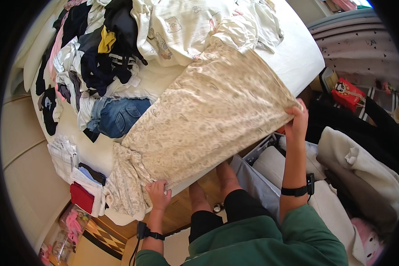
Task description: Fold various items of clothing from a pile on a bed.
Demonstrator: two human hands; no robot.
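Observation:
A cream garment with a small floral print (pixel 206 113) is stretched out between my two hands over the bed's near edge. My right hand (pixel 296 119) grips its corner at the right, raised above the bedside. Lower left, my left hand (pixel 159 194) pinches the near edge beside a bunched, gathered part of the same fabric. The far end of the garment lies against a white top with cartoon prints (pixel 183 30). Blue denim shorts (pixel 123 114) rest just left of the stretched cloth.
A heap of dark and white clothes (pixel 96 63) covers the bed's left side. Folded clothes (pixel 83 196) sit at the near left corner. On the right stand an open storage box (pixel 252 179), a pile of cream clothing (pixel 342 156) and a red bag (pixel 347 94).

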